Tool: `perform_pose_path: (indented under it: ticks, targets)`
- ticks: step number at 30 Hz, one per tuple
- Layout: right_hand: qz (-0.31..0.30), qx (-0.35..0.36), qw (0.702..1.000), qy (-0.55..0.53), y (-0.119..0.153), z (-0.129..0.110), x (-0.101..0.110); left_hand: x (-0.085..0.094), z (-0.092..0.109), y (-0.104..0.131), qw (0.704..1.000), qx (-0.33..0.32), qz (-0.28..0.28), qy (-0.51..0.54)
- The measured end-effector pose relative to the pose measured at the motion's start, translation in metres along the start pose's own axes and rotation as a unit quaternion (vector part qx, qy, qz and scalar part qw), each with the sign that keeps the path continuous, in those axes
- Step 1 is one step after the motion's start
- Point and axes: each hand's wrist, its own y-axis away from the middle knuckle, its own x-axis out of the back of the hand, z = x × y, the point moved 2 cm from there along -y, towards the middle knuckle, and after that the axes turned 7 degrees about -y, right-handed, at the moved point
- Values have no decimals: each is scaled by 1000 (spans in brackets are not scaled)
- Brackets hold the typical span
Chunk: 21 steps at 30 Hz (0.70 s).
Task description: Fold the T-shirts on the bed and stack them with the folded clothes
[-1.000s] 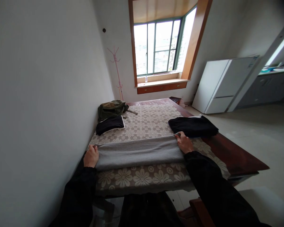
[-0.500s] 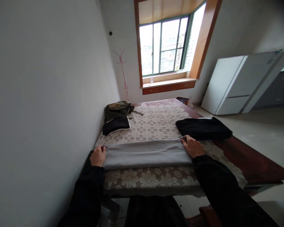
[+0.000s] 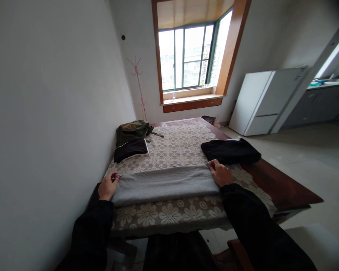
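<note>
A folded grey cloth (image 3: 166,183), perhaps a garment, lies as a long flat strip across the near part of the table. My left hand (image 3: 109,186) pinches its far left corner between thumb and fingers. At the opposite end, my right hand (image 3: 220,173) grips the far right corner. Both hands are closed and the far edge is stretched between them. Beneath the strip is a lace tablecloth (image 3: 169,215) with a flower pattern. Just beyond my right hand rests a stack of folded black cloth (image 3: 230,151).
A smaller folded black cloth (image 3: 130,150) and an olive backpack (image 3: 132,130) sit along the wall on the left. The table's bare reddish wood (image 3: 282,184) shows at the right. Farther off stand a pink coat rack (image 3: 139,84) and a white fridge (image 3: 257,101).
The view has turned slightly right, so everything appears shifted left. Both hands stay at the grey cloth's far corners, and the cloth lies much as before.
</note>
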Motion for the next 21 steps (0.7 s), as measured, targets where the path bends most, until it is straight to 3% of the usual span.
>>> perform_pose_path:
  ticks: [9,16,19,21]
  targets:
    - [24,-42,999,-10,2,0,3,-3,4,9,999,12,43,9]
    - [32,-5,999,-7,5,-5,12,3,12,17,989,-86,100,-61]
    - [72,50,996,-11,14,-22,18,-1,31,36,984,-129,81,-89]
    - [95,117,988,-41,29,-50,13,-11,58,55,980,-173,48,-83]
